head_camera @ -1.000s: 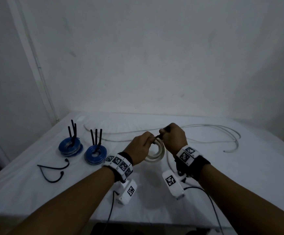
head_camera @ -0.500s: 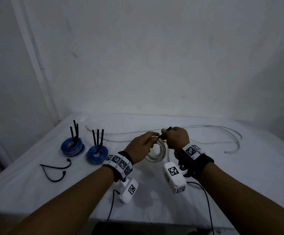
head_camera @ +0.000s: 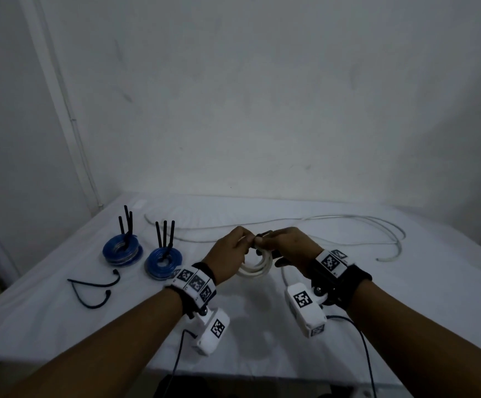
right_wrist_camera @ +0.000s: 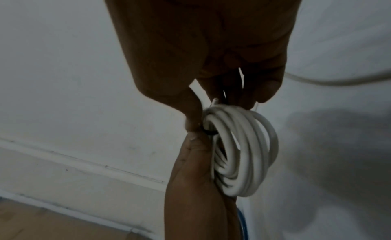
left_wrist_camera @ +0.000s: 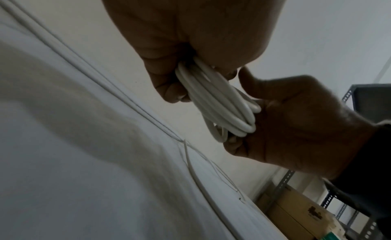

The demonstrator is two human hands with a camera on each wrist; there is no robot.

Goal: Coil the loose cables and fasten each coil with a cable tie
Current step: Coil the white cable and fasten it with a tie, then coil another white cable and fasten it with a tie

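Both hands above table [head_camera: 262,354] middle. Left hand [head_camera: 230,254] fingers curled round white coil [head_camera: 255,268]. Right hand [head_camera: 291,249] pinching black tie [head_camera: 263,234], seemingly, at coil top.

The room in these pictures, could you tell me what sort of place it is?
Probably a plain storeroom or workroom: a table under a white sheet against bare white walls, with slotted metal shelving and a cardboard box beside it.
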